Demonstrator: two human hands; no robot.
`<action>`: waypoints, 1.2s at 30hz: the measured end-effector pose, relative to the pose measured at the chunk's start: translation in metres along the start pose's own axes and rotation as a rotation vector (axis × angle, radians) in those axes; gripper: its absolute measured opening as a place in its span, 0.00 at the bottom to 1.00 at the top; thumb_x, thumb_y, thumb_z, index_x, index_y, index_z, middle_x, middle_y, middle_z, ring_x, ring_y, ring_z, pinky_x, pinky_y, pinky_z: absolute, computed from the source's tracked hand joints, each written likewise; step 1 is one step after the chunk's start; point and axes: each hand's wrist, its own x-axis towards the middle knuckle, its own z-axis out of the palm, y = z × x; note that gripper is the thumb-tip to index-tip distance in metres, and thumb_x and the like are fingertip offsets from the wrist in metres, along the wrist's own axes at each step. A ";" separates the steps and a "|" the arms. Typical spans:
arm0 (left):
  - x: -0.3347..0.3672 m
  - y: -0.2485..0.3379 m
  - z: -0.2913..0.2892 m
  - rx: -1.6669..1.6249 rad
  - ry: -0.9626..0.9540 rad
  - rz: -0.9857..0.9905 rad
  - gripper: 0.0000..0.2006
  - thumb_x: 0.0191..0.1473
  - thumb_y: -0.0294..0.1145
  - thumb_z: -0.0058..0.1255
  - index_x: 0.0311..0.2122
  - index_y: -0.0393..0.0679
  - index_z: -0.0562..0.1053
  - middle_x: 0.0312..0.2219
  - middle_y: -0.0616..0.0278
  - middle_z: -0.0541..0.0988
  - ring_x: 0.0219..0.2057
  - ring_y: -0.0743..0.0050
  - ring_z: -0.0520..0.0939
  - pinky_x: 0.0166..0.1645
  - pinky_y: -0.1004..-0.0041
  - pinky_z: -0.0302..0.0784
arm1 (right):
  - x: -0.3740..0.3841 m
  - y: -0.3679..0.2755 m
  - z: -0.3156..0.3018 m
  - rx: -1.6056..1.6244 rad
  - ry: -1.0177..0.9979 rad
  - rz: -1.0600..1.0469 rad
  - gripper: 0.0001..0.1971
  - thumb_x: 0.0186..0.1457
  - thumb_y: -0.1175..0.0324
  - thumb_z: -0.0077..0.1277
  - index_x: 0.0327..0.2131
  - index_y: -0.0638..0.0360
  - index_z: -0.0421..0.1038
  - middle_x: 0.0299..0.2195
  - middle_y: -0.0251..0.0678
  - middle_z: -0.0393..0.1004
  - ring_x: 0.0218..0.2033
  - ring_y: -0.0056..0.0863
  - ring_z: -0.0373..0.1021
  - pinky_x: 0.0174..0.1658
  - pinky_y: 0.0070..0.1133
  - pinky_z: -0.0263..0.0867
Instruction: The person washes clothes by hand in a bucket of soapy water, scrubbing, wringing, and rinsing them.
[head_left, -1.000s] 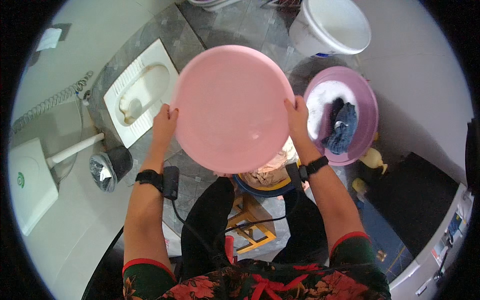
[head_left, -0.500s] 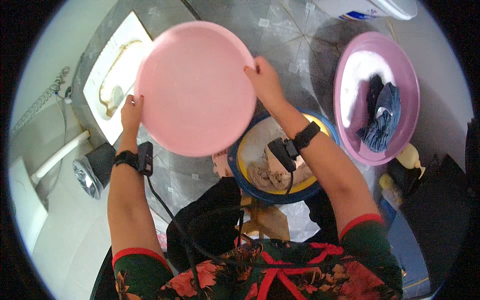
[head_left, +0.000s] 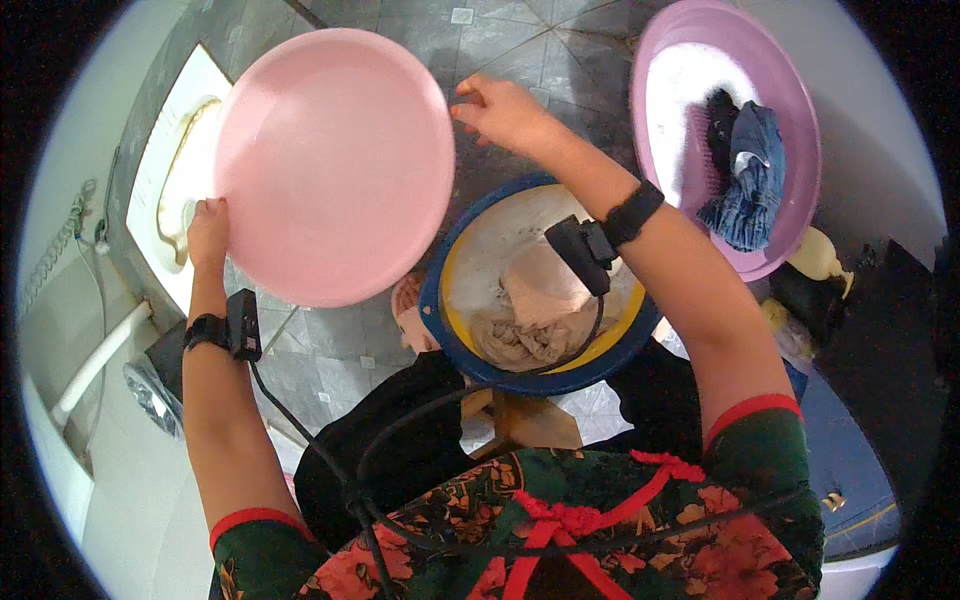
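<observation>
A round pink basin [head_left: 335, 165] is at the left, partly over the white squat toilet. My left hand [head_left: 208, 235] grips its left rim, with the thumb on the inside. Beyond its right rim, my right hand [head_left: 505, 115] is apart from the basin, its fingers loosely bent and spread with nothing in them. Below my right forearm stands a blue tub [head_left: 437, 275] holding a yellow-rimmed basin [head_left: 625, 325] with cloudy water. In that water lie a crumpled beige cloth [head_left: 520, 340] and a pale peach piece [head_left: 540, 290].
At the right, a mauve oval tub [head_left: 808, 170] holds suds, blue denim [head_left: 755, 180] and a dark cloth. A cream bottle [head_left: 818, 255] stands beside it. The squat toilet [head_left: 160, 150] and a white pipe [head_left: 100, 365] are at the left. Black cables cross my lap.
My right hand has let go of the pink basin's right rim. The basin appears further left, with my left hand still on it.
</observation>
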 end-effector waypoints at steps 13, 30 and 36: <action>-0.026 0.123 -0.060 -0.165 0.700 0.576 0.24 0.48 0.36 0.52 0.53 0.45 0.66 0.50 0.44 0.67 0.53 0.46 0.66 0.57 0.57 0.61 | -0.086 -0.004 -0.084 0.258 -0.036 0.194 0.10 0.54 0.67 0.45 0.35 0.62 0.71 0.27 0.33 0.73 0.26 0.21 0.71 0.26 0.19 0.68; -0.291 0.279 -0.050 -0.401 0.106 1.072 0.14 0.45 0.28 0.51 0.40 0.44 0.74 0.39 0.50 0.74 0.44 0.49 0.72 0.51 0.59 0.67 | -0.218 0.044 -0.064 -0.213 -0.078 0.261 0.10 0.50 0.68 0.46 0.35 0.57 0.73 0.28 0.40 0.76 0.31 0.32 0.73 0.34 0.29 0.70; -0.356 0.256 0.059 -0.144 -0.184 0.890 0.29 0.49 0.42 0.50 0.57 0.48 0.62 0.59 0.48 0.58 0.61 0.46 0.54 0.60 0.51 0.55 | -0.256 0.070 -0.029 -0.733 -0.114 0.097 0.32 0.46 0.59 0.54 0.56 0.48 0.58 0.59 0.46 0.53 0.59 0.45 0.52 0.55 0.40 0.57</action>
